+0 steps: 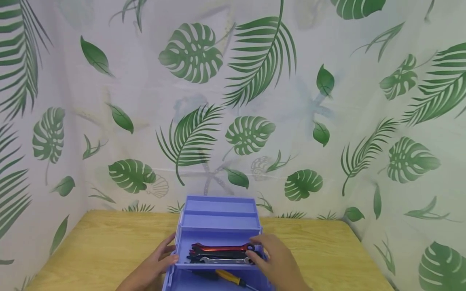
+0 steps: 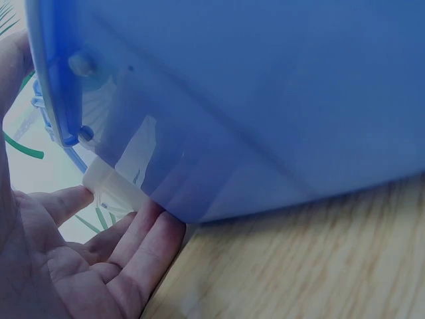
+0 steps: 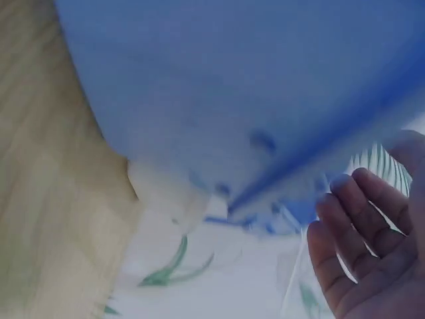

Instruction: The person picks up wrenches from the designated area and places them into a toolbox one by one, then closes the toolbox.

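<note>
A blue toolbox (image 1: 220, 222) stands with its tiers folded out. Its middle tray (image 1: 209, 266) holds several wrenches, among them a red wrench (image 1: 223, 248) and a silver wrench (image 1: 225, 261), with dark ones between. My left hand (image 1: 154, 262) rests against the box's left side, thumb at the tray's front corner. In the left wrist view its fingers (image 2: 153, 259) touch the lower side wall. My right hand (image 1: 278, 258) reaches over the tray's right edge, thumb and forefinger at the wrench ends; its fingers (image 3: 352, 232) are spread and gently bent, with nothing seen in them.
Below the tray, a screwdriver with a yellow and black handle (image 1: 229, 277) lies in the bottom compartment (image 1: 214, 285). The wooden table (image 1: 116, 242) extends to both sides of the box. Behind it hangs a white leaf-printed cloth (image 1: 284, 161).
</note>
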`<state>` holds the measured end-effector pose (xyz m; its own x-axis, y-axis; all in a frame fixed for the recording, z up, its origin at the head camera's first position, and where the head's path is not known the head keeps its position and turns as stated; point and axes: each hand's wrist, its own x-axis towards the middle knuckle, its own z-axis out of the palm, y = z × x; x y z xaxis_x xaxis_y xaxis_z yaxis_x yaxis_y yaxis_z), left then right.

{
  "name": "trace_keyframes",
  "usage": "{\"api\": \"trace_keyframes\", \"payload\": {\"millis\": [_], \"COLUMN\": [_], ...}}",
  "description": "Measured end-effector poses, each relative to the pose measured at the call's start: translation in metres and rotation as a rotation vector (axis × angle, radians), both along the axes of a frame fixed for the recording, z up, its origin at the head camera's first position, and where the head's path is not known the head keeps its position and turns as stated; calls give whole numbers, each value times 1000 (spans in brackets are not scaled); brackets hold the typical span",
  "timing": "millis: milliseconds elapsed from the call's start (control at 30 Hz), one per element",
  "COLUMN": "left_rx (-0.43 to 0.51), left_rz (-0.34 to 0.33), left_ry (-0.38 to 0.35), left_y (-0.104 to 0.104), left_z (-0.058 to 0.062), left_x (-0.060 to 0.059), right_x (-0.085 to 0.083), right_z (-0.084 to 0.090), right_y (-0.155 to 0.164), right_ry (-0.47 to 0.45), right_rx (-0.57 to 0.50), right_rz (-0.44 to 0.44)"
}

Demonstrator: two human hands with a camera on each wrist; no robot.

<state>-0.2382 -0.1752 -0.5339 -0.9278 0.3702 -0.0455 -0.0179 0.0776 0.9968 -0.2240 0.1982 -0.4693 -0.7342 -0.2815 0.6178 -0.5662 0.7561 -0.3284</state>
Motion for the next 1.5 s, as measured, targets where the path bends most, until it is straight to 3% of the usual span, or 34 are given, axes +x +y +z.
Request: {"api": "trace_keyframes", "payload": {"millis": [267, 500, 800, 1000, 1100, 1267, 1333, 1433, 1500], "left_rx": [-3, -12, -17, -40, -34, -30, -22, -15, -14], "left_rz": [7, 10, 8, 13, 0, -45, -75, -90, -65], "left_ry": [-32, -26, -13, -29, -27, -13, -13, -19, -34], "left_y": [2, 2, 2, 0, -1, -3, -4, -5, -5], "left_z": [0, -1, -3, -5, -5, -3, -2, 0, 1], "left_x": [0, -1, -4, -3, -2, -3, -3, -5, -7], "right_x": [-6, -8, -15, -21, -24, -30, -32, -37, -41], "right_z": [7, -3, -18, -29, -35, -50, -55, -57, -57], "right_y": [26, 32, 37, 39, 41, 46, 48, 49, 48], "right_ry": [64, -8, -293, -364, -452, -796, -897, -929, -918], "right_rx": [-346, -323, -264, -267, -366, -689, -737, -762, -773], "right_rz": [-47, -85, -200, -194, -135, 86, 112, 87, 48]}}
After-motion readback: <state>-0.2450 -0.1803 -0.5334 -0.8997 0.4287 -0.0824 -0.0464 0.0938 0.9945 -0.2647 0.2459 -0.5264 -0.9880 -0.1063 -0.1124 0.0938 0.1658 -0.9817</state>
